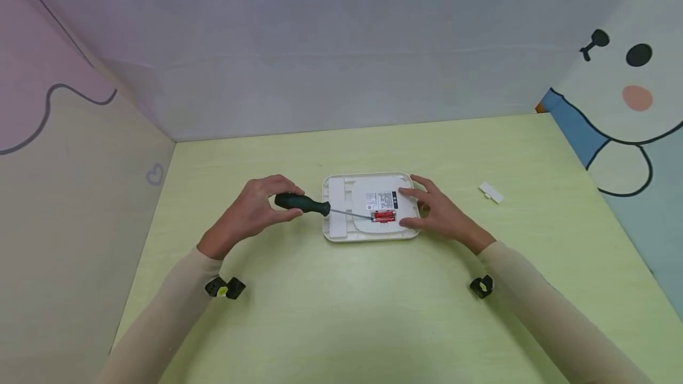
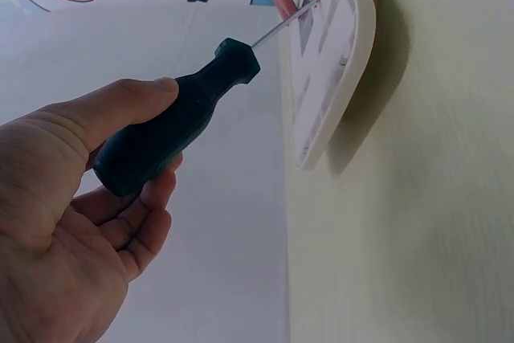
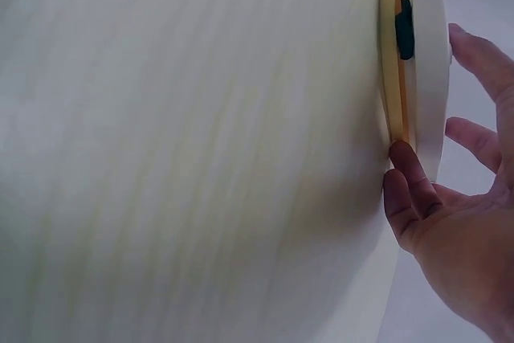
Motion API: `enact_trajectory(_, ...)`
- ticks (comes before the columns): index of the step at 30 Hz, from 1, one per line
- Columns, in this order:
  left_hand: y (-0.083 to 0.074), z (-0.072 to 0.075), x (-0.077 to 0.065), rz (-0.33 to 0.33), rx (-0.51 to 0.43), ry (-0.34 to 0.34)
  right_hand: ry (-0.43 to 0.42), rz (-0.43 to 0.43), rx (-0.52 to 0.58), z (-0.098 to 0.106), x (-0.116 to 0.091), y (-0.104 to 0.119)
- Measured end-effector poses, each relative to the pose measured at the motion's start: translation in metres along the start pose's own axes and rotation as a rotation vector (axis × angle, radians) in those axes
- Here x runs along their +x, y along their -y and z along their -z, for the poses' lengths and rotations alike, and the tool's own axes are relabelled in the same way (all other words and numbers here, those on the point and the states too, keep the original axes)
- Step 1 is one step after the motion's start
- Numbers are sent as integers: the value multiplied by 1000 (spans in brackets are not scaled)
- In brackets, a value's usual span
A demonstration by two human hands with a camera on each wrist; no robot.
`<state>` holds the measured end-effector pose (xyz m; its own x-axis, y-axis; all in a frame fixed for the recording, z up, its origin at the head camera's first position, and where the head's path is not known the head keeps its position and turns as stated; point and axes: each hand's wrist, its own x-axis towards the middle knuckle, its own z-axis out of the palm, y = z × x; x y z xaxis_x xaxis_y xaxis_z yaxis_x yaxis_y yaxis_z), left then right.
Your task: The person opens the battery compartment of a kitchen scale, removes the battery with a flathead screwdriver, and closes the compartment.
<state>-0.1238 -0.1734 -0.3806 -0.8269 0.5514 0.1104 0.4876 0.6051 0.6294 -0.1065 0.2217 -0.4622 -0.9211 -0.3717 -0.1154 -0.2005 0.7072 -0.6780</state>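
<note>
A white, flat, rounded rectangular device (image 1: 368,233) lies on the table with a printed label (image 1: 380,200) facing up. Red batteries (image 1: 384,216) sit in its open compartment. My left hand (image 1: 261,203) grips the dark green handle of a screwdriver (image 2: 173,122) between thumb and fingers. The thin metal shaft reaches right, its tip at the left end of the batteries. At the device's right end, my right hand (image 1: 437,209) holds the edge, with thumb and fingertips on the upper face and other fingers (image 3: 411,182) against its side.
A small white cover piece (image 1: 491,192) lies on the light wooden table (image 1: 363,313), to the right of the device. Walls stand behind and at the left; a cartoon-printed panel (image 1: 635,135) stands at the right. Each wrist wears a small black camera.
</note>
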Motion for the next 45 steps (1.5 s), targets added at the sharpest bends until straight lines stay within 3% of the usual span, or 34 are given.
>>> enact_trajectory(14,-25,6,8,-36,-8,-15,-5,3,-14,-2,0,-2)
enact_trajectory(33,-41,5,15,-101,19,-28,-4,-14,-11,-1,-2,-1)
enact_trajectory(37,-42,6,15,-84,25,-28,0,-14,-11,-1,-2,-1)
enact_trajectory(45,-31,3,5,21,-1,-18,1,-4,-14,1,-1,4)
